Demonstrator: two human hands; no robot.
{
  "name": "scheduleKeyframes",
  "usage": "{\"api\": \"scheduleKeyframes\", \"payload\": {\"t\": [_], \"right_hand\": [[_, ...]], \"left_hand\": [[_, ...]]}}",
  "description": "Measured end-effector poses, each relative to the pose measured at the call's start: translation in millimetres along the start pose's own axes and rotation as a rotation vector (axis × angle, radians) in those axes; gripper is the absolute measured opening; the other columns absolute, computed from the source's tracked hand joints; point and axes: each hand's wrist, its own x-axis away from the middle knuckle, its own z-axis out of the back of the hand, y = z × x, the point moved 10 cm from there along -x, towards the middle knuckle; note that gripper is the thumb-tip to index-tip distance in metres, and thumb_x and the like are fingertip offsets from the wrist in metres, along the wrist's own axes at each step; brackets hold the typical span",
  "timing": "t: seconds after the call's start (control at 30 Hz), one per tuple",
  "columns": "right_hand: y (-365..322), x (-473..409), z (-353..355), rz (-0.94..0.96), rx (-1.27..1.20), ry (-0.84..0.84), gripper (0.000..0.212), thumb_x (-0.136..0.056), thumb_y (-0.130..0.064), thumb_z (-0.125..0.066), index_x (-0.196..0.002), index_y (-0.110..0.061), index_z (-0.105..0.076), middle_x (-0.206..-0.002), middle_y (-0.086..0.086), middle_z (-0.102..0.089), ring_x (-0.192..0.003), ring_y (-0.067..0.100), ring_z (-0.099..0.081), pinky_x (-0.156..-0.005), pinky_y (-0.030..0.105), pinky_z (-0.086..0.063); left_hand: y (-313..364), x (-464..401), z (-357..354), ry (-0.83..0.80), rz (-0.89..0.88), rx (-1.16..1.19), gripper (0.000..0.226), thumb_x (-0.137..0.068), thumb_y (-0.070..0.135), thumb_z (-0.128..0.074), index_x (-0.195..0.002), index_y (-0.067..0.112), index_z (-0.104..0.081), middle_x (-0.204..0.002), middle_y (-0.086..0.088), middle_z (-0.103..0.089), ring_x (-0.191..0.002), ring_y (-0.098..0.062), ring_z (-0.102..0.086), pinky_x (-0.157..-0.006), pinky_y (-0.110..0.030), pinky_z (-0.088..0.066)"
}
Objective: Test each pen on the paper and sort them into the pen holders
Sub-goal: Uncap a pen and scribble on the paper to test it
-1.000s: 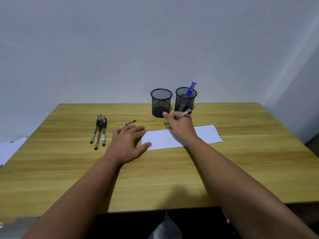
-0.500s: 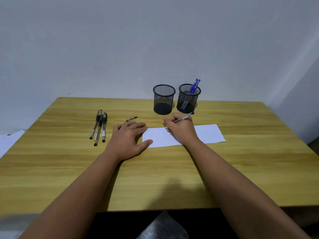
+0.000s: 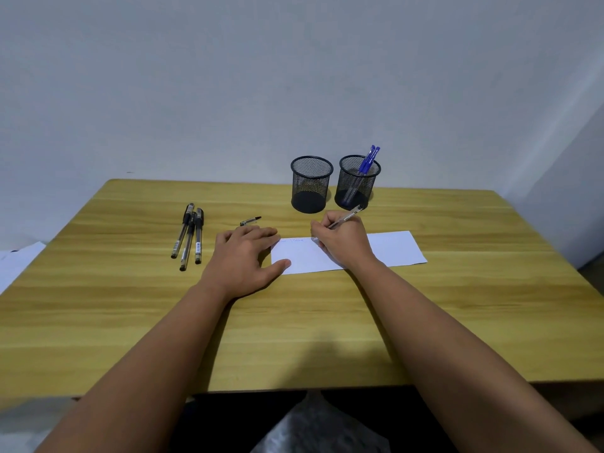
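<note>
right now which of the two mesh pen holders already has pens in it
The right mesh pen holder, the one just beyond the right hand: two blue pens stick out of its top. The left mesh pen holder beside it holds none.

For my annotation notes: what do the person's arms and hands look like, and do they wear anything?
Both forearms are bare up to the frame edge: no sleeves show. The left hand and the right hand carry no gloves, and no watch, ring or bracelet is visible.

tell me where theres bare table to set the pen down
Bare table lies right of the paper, and near the front edge. Crowded: between the three pens, the cap and the left hand.
</note>
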Motion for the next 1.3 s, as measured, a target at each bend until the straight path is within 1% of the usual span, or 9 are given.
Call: {"api": "scheduleKeyframes", "payload": {"t": [0.07, 0.17, 0.23, 0.37, 0.57, 0.7, 0.8, 0.97, 1.3], "right_hand": [[1.3, -0.6, 1.1, -0.012, -0.023, 0.004, 0.030, -0.095, -0.020, -0.076, -0.074, -0.001, -0.064, -0.071, 0.022, -0.067, -0.065, 0.025, -0.069, -0.067, 0.050, -0.065], [-0.2, -0.6, 2.8, -0.007, -0.028, 0.012, 0.034, -0.096, -0.025, -0.079, -0.066, -0.016, -0.067, -0.065, 0.012, -0.070, -0.061, 0.023, -0.068, -0.066, 0.045, -0.063], [-2.0, -0.1, 2.3, 0.000, -0.013, 0.009, 0.037, -0.095, -0.030, -0.081, -0.062, -0.022, -0.066, -0.063, 0.007, -0.069, -0.062, 0.026, -0.068, -0.067, 0.048, -0.064], [-4.4, 1.8, 1.9, 0.012, 0.041, 0.024, 0.036, -0.095, -0.032, -0.079, -0.064, -0.019, -0.065, -0.062, 0.005, -0.069, -0.064, 0.029, -0.070, -0.065, 0.056, -0.064], [-5.7, 4.1, 2.9, -0.013, -0.047, 0.017, 0.042, -0.096, -0.027, -0.081, -0.057, -0.026, -0.063, -0.058, 0.003, -0.065, -0.061, 0.021, -0.066, -0.065, 0.040, -0.061], [-6.5, 4.5, 1.9, 0.005, 0.008, 0.014, 0.036, -0.095, -0.028, -0.081, -0.066, -0.015, -0.066, -0.062, 0.006, -0.068, -0.062, 0.026, -0.069, -0.063, 0.047, -0.064], [-3.0, 4.5, 6.9, -0.019, -0.032, 0.052, 0.034, -0.095, -0.022, -0.076, -0.069, -0.006, -0.062, -0.067, 0.021, -0.068, -0.062, 0.032, -0.069, -0.063, 0.055, -0.064], [-3.9, 5.4, 12.1, -0.024, -0.094, 0.088, 0.034, -0.098, -0.017, -0.074, -0.078, 0.007, -0.061, -0.072, 0.032, -0.066, -0.054, 0.025, -0.063, -0.052, 0.032, -0.052], [0.6, 1.2, 8.9, -0.007, -0.030, 0.090, 0.035, -0.096, -0.021, -0.077, -0.072, 0.000, -0.064, -0.064, 0.019, -0.068, -0.053, 0.017, -0.064, -0.053, 0.030, -0.054]], "left_hand": [[0.2, 0.1, 0.8, 0.004, 0.001, 0.001, 0.070, -0.085, 0.078, -0.043, -0.141, 0.037, -0.056, -0.150, 0.021, -0.048, -0.142, -0.012, -0.037, -0.111, -0.047, -0.028], [0.4, -0.3, 0.2, -0.005, 0.000, -0.005, 0.072, -0.085, 0.079, -0.041, -0.142, 0.037, -0.056, -0.151, 0.021, -0.048, -0.142, -0.013, -0.037, -0.111, -0.048, -0.028], [0.7, -0.6, 0.2, -0.009, -0.001, -0.008, 0.072, -0.085, 0.079, -0.040, -0.142, 0.037, -0.056, -0.151, 0.021, -0.048, -0.143, -0.013, -0.036, -0.111, -0.048, -0.028], [1.1, -0.3, 0.3, -0.006, -0.003, -0.010, 0.071, -0.085, 0.078, -0.041, -0.141, 0.037, -0.056, -0.150, 0.021, -0.048, -0.142, -0.012, -0.037, -0.110, -0.048, -0.028], [1.1, -0.1, 1.2, 0.009, -0.002, -0.002, 0.070, -0.084, 0.078, -0.042, -0.139, 0.038, -0.058, -0.149, 0.022, -0.049, -0.141, -0.011, -0.038, -0.110, -0.048, -0.028], [-0.3, -0.2, 1.3, 0.015, -0.002, -0.001, 0.070, -0.084, 0.079, -0.042, -0.139, 0.038, -0.058, -0.149, 0.022, -0.050, -0.140, -0.012, -0.038, -0.109, -0.047, -0.028], [0.0, -0.7, 0.8, 0.015, -0.006, 0.004, 0.069, -0.085, 0.078, -0.043, -0.138, 0.038, -0.059, -0.148, 0.021, -0.050, -0.141, -0.012, -0.038, -0.109, -0.047, -0.027], [-0.5, -0.3, 0.6, 0.015, -0.004, 0.001, 0.068, -0.085, 0.077, -0.043, -0.139, 0.039, -0.058, -0.148, 0.021, -0.050, -0.141, -0.012, -0.038, -0.109, -0.047, -0.027], [-0.4, -0.2, 1.4, 0.014, -0.004, -0.002, 0.069, -0.085, 0.077, -0.044, -0.140, 0.038, -0.058, -0.149, 0.021, -0.050, -0.141, -0.012, -0.037, -0.110, -0.047, -0.026]]}}
